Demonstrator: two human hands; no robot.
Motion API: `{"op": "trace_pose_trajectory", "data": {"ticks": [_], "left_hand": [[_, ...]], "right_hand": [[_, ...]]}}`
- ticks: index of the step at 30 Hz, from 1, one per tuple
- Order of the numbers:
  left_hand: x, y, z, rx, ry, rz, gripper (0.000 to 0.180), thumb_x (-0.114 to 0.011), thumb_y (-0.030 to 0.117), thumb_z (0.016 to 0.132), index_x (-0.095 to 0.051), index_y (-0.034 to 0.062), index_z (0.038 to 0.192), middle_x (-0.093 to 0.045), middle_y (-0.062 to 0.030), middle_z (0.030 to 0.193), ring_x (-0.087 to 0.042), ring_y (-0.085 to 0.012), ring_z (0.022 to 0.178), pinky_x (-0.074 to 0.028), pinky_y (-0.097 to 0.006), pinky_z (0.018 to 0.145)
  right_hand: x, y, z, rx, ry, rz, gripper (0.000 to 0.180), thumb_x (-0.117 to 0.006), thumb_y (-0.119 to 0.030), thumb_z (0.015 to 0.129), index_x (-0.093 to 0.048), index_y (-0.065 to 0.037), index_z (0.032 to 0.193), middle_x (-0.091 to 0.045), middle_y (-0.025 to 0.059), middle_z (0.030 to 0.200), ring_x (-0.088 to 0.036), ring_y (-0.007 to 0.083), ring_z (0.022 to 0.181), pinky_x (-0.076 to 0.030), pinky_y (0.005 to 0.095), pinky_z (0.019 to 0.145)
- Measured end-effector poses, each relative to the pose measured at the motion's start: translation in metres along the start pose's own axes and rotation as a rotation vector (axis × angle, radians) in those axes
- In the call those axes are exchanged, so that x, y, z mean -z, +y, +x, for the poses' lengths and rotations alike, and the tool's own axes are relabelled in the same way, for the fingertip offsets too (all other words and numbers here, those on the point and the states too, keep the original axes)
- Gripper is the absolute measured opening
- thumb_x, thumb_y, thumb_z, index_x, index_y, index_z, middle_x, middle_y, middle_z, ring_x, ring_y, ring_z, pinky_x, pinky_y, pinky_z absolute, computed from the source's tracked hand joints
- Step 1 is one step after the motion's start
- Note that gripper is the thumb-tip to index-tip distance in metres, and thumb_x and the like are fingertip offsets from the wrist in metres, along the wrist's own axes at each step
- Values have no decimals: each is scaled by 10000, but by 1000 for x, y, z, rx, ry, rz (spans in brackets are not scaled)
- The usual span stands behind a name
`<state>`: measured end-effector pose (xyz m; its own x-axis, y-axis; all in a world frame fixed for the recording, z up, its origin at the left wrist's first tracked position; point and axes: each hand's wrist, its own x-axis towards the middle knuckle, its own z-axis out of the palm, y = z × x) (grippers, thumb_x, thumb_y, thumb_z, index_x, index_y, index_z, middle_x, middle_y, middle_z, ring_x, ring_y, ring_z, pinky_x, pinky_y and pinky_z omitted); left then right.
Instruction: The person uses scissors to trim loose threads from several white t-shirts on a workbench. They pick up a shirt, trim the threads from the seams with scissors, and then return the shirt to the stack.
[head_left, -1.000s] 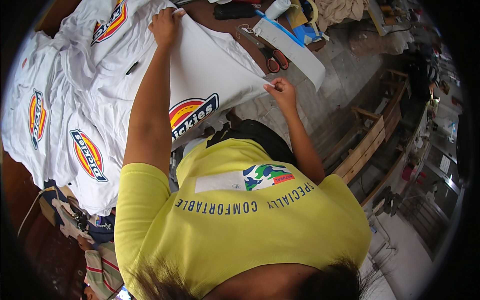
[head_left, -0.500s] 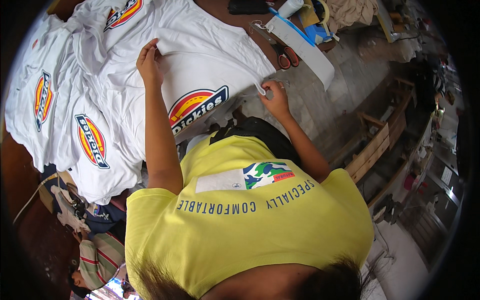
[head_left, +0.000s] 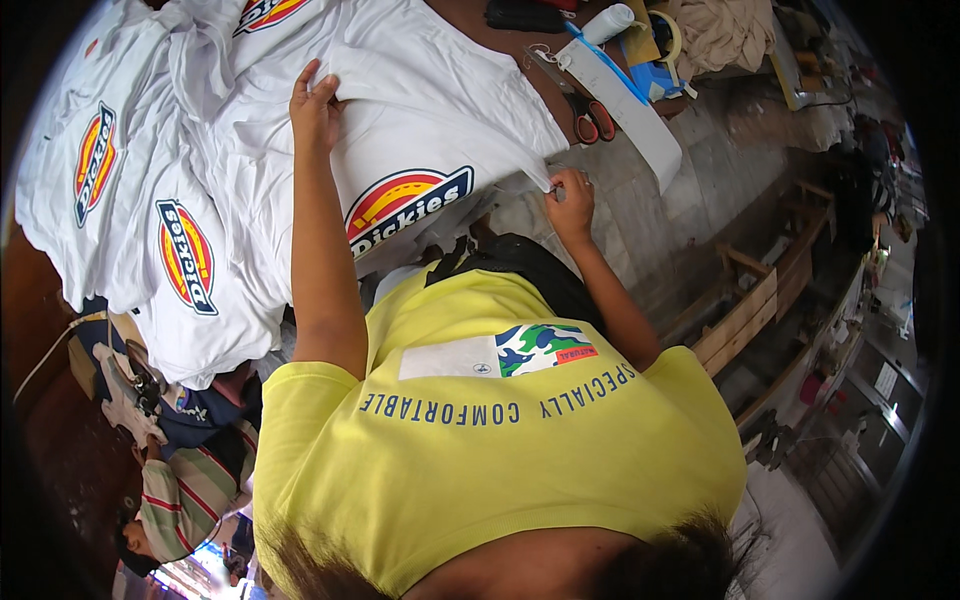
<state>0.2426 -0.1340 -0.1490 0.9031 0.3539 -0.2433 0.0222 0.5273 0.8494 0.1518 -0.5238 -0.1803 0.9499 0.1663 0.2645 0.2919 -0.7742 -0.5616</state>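
Note:
A white T-shirt with a red, yellow and dark blue printed emblem lies spread over the table in front of me. My left hand rests on its fabric, fingers apart and slightly bent. At the shirt's right corner, near the table's edge, my right hand pinches the cloth between thumb and fingers. More white T-shirts with the same emblem are heaped to the left. Scissors with black and red handles lie just beyond my right hand.
Past the scissors are a long white paper strip, a white roll, a tape roll and a black pouch. Beige cloth is bunched at the far right. A wooden frame stands right; another person sits lower left.
The view has shifted slightly, moving the table rightward in the picture. My right hand still pinches the shirt's corner, and the cloth there looks more stretched. My left hand stays on the fabric.

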Motion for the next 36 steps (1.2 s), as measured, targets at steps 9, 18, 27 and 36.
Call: {"op": "trace_pose_trajectory", "data": {"ticks": [9, 18, 27, 36], "left_hand": [[5, -2, -1, 4, -54, -14, 453, -549, 15, 823, -380, 68, 1240, -577, -27, 839, -558, -116, 782, -475, -309, 749], [-11, -2, 10, 11, 29, 211, 408, -547, 23, 811, -453, 53, 1207, -566, -16, 819, -542, -87, 695, -450, -239, 629], [-108, -21, -30, -143, -399, 459, 799, -603, 245, 820, -76, 130, 1409, -283, -168, 1391, -327, -295, 1246, -265, -366, 1012], [26, -10, -209, -727, 614, 1050, 281, -553, -5, 753, -515, 30, 1030, -493, -148, 1018, -453, -301, 993, -355, -367, 877]], "right_hand": [[6, -1, 3, 26, -2, 56, 217, -607, 15, 587, -492, -70, 751, -520, 77, 758, -514, 287, 758, -388, 388, 670], [9, 0, 10, 85, -8, 95, 207, -623, 17, 622, -500, -52, 774, -535, 80, 764, -527, 263, 732, -415, 369, 668], [20, -8, 16, -744, -67, 792, 187, -604, -145, 814, -555, -2, 923, -569, 57, 750, -537, 190, 680, -435, 309, 661], [-8, -87, 80, 433, -282, 306, 153, -563, -88, 817, -563, -11, 950, -592, 132, 854, -572, 258, 792, -430, 319, 764]]}}
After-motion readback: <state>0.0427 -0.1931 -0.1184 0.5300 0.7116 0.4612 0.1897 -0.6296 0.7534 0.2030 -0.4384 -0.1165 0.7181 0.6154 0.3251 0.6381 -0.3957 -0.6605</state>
